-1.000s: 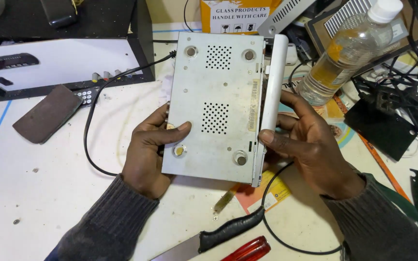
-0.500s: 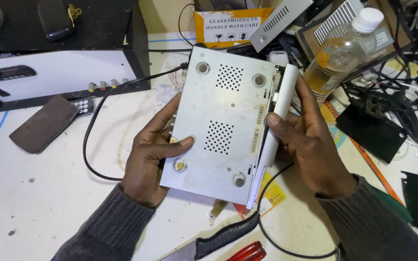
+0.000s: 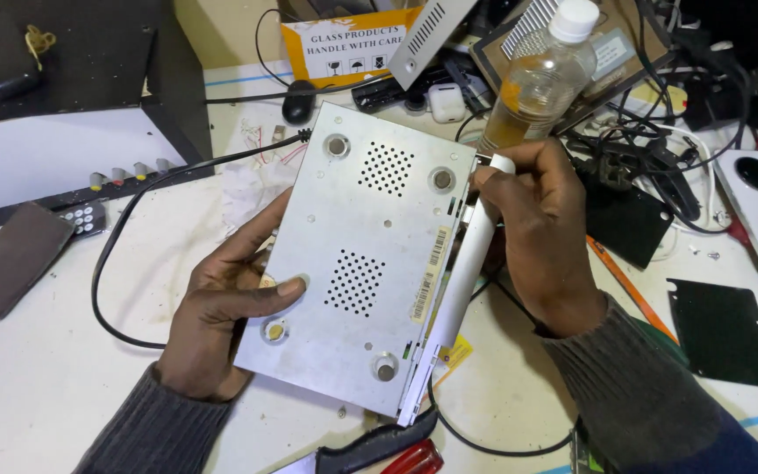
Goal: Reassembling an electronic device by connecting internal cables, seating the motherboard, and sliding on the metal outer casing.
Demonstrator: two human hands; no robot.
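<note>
Two bare hands hold a flat grey metal box (image 3: 366, 254) in the head view, its underside turned up, showing two patches of vent holes, round feet near the corners and a narrow label strip by the right edge. It sits tilted over a white worktable (image 3: 37, 395), roughly in the middle of the picture. The left hand (image 3: 221, 316) grips the box's left edge, thumb laid across the metal near the lower vent patch, the other fingers curled out of sight beneath. The right hand (image 3: 541, 233) is at the right edge, its fingertips pressed together on the upper end of a long white front panel (image 3: 462, 290) that stands slightly away from the box along that side; the palm lies behind the panel.

A black cable (image 3: 116, 263) loops from the box's far left corner across the table. Just behind the right hand stands a clear plastic bottle (image 3: 537, 83) with a white cap. An orange cardboard box (image 3: 348, 44) lies at the far edge, and a black-and-white device (image 3: 54, 158) with small knobs sits far left, a dark pouch (image 3: 6, 259) just in front of it. A black plate (image 3: 721, 333) lies right of the right forearm. Near the bottom edge, a dark-handled tool (image 3: 370, 448) and a red handle (image 3: 414, 461) lie just below the box
</note>
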